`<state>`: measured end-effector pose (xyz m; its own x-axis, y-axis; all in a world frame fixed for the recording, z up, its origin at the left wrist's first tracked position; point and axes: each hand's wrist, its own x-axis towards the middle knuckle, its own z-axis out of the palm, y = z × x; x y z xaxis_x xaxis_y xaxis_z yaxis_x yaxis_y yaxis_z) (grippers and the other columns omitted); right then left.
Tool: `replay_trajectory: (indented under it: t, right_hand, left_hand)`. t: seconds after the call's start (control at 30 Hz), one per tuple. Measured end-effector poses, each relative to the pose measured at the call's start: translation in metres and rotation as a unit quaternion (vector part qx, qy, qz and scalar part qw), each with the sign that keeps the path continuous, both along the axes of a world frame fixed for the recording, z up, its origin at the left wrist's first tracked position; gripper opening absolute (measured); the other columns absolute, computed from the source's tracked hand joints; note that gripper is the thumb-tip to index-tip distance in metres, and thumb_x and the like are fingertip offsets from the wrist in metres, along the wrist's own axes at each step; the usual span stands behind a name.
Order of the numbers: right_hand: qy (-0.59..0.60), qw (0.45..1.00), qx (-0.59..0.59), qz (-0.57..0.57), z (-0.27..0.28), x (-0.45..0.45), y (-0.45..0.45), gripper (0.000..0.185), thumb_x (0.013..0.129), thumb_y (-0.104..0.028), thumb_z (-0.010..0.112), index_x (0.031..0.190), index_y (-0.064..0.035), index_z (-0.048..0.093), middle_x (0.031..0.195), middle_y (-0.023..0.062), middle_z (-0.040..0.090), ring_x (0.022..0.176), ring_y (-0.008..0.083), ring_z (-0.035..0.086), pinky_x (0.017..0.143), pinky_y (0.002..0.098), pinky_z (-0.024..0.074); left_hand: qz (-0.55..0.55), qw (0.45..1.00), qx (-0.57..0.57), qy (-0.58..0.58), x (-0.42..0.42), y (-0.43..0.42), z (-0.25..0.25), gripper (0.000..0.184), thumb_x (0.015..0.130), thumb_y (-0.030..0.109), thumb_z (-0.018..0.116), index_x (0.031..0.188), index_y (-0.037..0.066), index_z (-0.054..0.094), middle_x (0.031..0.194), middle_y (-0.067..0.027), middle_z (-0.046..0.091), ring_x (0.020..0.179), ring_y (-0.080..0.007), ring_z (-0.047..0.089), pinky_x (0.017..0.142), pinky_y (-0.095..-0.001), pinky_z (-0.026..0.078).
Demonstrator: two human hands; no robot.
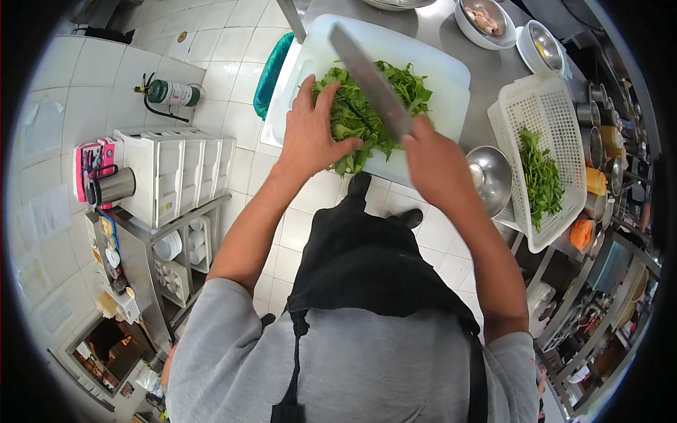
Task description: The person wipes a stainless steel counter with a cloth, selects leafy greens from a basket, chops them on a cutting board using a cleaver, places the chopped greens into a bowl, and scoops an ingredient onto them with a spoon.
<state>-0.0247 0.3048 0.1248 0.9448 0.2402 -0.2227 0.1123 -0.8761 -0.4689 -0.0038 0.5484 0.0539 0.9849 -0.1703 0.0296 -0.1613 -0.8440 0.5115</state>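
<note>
Leafy greens (pixel 363 113) lie in a loose pile on a pale cutting board (pixel 444 77). My left hand (pixel 312 130) rests at the pile's left side, its fingers spread and touching the leaves. In my right hand (pixel 434 158) is the handle of a large knife (pixel 370 81). Its broad blade, slightly blurred, points up and to the left across the greens. Whether the edge touches the leaves I cannot tell.
To the right, a white perforated basket (pixel 502 120) holds more greens, beside a metal bowl (pixel 499 185). Farther back stand a bowl of pale meat (pixel 482 20) and another bowl (pixel 541 44). A green bag (pixel 271 77) hangs left of the board.
</note>
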Motion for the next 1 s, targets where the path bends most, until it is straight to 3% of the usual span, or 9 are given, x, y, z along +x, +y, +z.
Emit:
replay_trajectory:
  t: [0.13, 0.2, 0.3, 0.4, 0.5, 0.6, 0.7, 0.73, 1.0]
  right_hand:
    - [0.281, 0.913, 0.247, -0.164, 0.056, -0.018, -0.073, 0.025, 0.107, -0.021, 0.056, 0.119, 0.0006, 0.06, 0.074, 0.0091, 0.063, 0.049, 0.0182, 0.06, 0.051, 0.0358, 0.0502]
    - [0.362, 0.882, 0.259, -0.156, 0.065, -0.033, -0.109, 0.021, 0.106, -0.018, 0.056, 0.115, -0.0003, 0.061, 0.073, 0.0027, 0.058, 0.047, 0.0116, 0.054, 0.046, 0.0299, 0.0447]
    - [0.477, 0.811, 0.273, -0.201, 0.059, -0.059, -0.137, 0.018, 0.105, -0.018, 0.058, 0.111, -0.001, 0.061, 0.072, 0.0035, 0.057, 0.045, 0.0129, 0.054, 0.045, 0.0309, 0.0445]
    - [0.518, 0.788, 0.27, -0.192, 0.032, -0.072, -0.14, 0.024, 0.104, -0.019, 0.059, 0.117, 0.0012, 0.062, 0.067, 0.0028, 0.054, 0.043, 0.013, 0.051, 0.042, 0.0308, 0.0424]
    - [0.507, 0.799, 0.296, -0.128, -0.01, -0.063, -0.128, 0.018, 0.104, -0.02, 0.059, 0.104, -0.0018, 0.058, 0.068, 0.0028, 0.054, 0.043, 0.0135, 0.051, 0.042, 0.0308, 0.0429]
    - [0.499, 0.783, 0.353, -0.118, -0.033, -0.042, -0.096, 0.019, 0.105, -0.021, 0.059, 0.098, -0.0033, 0.055, 0.073, 0.0032, 0.055, 0.046, 0.0155, 0.054, 0.045, 0.0326, 0.0454]
    - [0.506, 0.746, 0.411, -0.136, -0.04, -0.03, -0.067, 0.019, 0.105, -0.02, 0.059, 0.101, -0.0033, 0.053, 0.076, 0.0045, 0.056, 0.049, 0.0151, 0.055, 0.047, 0.0334, 0.0465]
    - [0.5, 0.757, 0.402, -0.122, -0.038, -0.027, -0.057, 0.019, 0.105, -0.02, 0.059, 0.102, -0.0031, 0.052, 0.077, 0.005, 0.057, 0.05, 0.0151, 0.055, 0.047, 0.0336, 0.0467]
    - [0.44, 0.822, 0.359, -0.045, 0.005, -0.03, -0.048, 0.02, 0.107, -0.02, 0.056, 0.101, -0.0028, 0.05, 0.079, 0.0069, 0.059, 0.051, 0.0157, 0.058, 0.049, 0.0332, 0.0469]
  left_hand:
    - [-0.042, 0.998, -0.015, 0.045, 0.024, 0.002, 0.006, 0.123, 0.064, 0.043, 0.099, 0.167, 0.021, 0.035, 0.168, -0.0363, 0.024, 0.142, -0.0549, 0.046, 0.112, -0.0572, 0.047]
    - [-0.065, 0.997, -0.006, 0.041, 0.03, 0.004, 0.001, 0.126, 0.064, 0.045, 0.098, 0.17, 0.024, 0.032, 0.17, -0.0369, 0.022, 0.141, -0.0559, 0.047, 0.113, -0.0575, 0.048]
    - [-0.061, 0.995, -0.004, 0.079, 0.034, -0.004, 0.007, 0.121, 0.07, 0.052, 0.095, 0.17, 0.021, 0.032, 0.171, -0.0362, 0.02, 0.148, -0.0567, 0.041, 0.12, -0.0585, 0.043]
    - [-0.025, 0.995, 0.049, 0.079, 0.033, -0.025, 0.007, 0.114, 0.074, 0.062, 0.089, 0.167, 0.02, 0.039, 0.171, -0.0356, 0.02, 0.148, -0.0551, 0.042, 0.116, -0.06, 0.045]
    - [0.016, 0.996, 0.091, 0.023, 0.03, -0.046, -0.007, 0.104, 0.076, 0.068, 0.085, 0.159, 0.016, 0.052, 0.162, -0.0349, 0.037, 0.141, -0.0525, 0.048, 0.111, -0.061, 0.046]
    - [0.053, 0.998, 0.031, 0.009, 0.031, -0.05, -0.018, 0.092, 0.076, 0.06, 0.088, 0.146, 0.007, 0.061, 0.141, -0.03, 0.057, 0.129, -0.0474, 0.055, 0.107, -0.057, 0.048]
    - [0.102, 0.991, -0.053, -0.062, 0.029, -0.038, -0.031, 0.082, 0.076, 0.049, 0.091, 0.135, -0.001, 0.063, 0.123, -0.0241, 0.065, 0.119, -0.0434, 0.058, 0.103, -0.0541, 0.048]
    - [0.115, 0.983, -0.069, -0.122, 0.027, -0.033, -0.034, 0.071, 0.073, 0.036, 0.092, 0.13, 0.002, 0.066, 0.119, -0.0215, 0.067, 0.114, -0.0419, 0.06, 0.101, -0.0508, 0.049]
    - [0.122, 0.964, -0.162, -0.174, 0.024, -0.024, 0.019, 0.065, 0.075, 0.025, 0.091, 0.129, 0.002, 0.061, 0.116, -0.0172, 0.065, 0.113, -0.0367, 0.06, 0.099, -0.0474, 0.05]
